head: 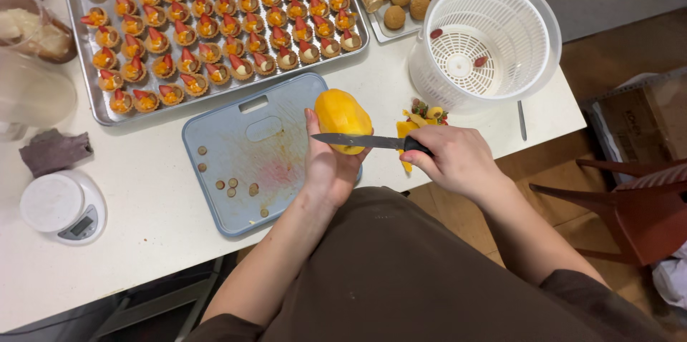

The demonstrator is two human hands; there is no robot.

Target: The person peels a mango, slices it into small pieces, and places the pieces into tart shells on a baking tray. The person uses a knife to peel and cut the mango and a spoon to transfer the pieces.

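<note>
near the middle of the frame our left hand [329,167] has its fingers clamped on a peeled yellow mango [342,117], holding it upright just above the right edge of the pale blue cutting board [236,192]. our right hand [458,159] has its fingers closed tight on the dark handle of a knife [365,142], whose blade lies level across the lower part of the mango, touching it, with the tip pointing toward the left of the frame.

just to the right of the mango, between it and the white salad spinner basket [494,41], lies a small heap of yellow peelings and strawberry tops [418,119] on the white tabletop [143,256]. the cutting board carries a reddish smear and a few small brown discs.

in the upper left of the frame a metal baking tray [104,109] holds rows of small tartlets, each with orange filling and a strawberry piece. a second tray [383,31] at the top centre holds round brown pastry balls. at the lower left a white kitchen scale [63,206] sits near a crumpled grey cloth [54,150]. a red-brown chair [630,206] stands at the right edge.
</note>
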